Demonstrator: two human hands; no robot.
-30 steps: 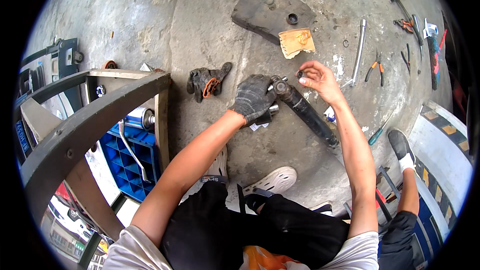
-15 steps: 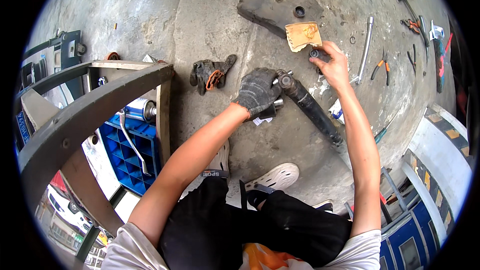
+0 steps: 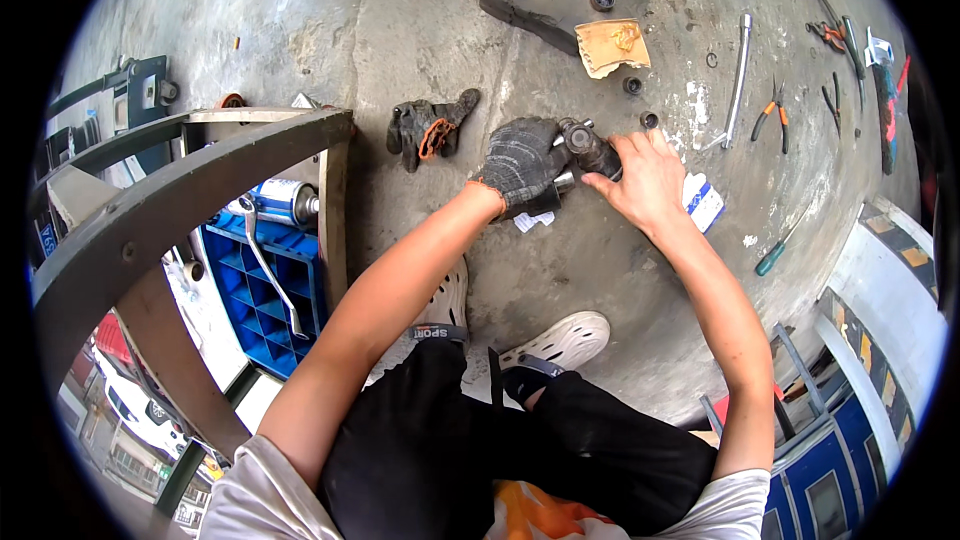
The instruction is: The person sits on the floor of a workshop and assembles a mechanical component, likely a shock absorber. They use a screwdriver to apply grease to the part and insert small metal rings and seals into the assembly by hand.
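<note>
My left hand [image 3: 520, 165], in a dark grey knitted glove, is closed on the side of a drive shaft's universal joint [image 3: 577, 137]. Bare, my right hand [image 3: 640, 175] wraps the dark shaft just behind that joint from the right. The shaft's far end is hidden. A shiny metal cylinder [image 3: 565, 182] pokes out beside the glove's fingers. Above my right hand, a small black bearing cup [image 3: 632, 86] sits on the floor by a torn cardboard piece [image 3: 600, 58] with yellowish grease on it. Another round cup [image 3: 650, 120] shows just beyond my right fingertips.
A dark slab [image 3: 530, 0] carries a black cup [image 3: 601, 0]. Left lie a spare glove [image 3: 425, 130] and a metal frame [image 3: 200, 190] over a blue crate [image 3: 235, 285]. Right are a long metal bar [image 3: 740, 80], pliers [image 3: 772, 122], a screwdriver [image 3: 772, 258] and a white-blue packet [image 3: 705, 205].
My right hand has let go of the small black bearing cup by the cardboard and come down-left onto the shaft. The shaft, stretched toward lower right before, has swung out of that line.
</note>
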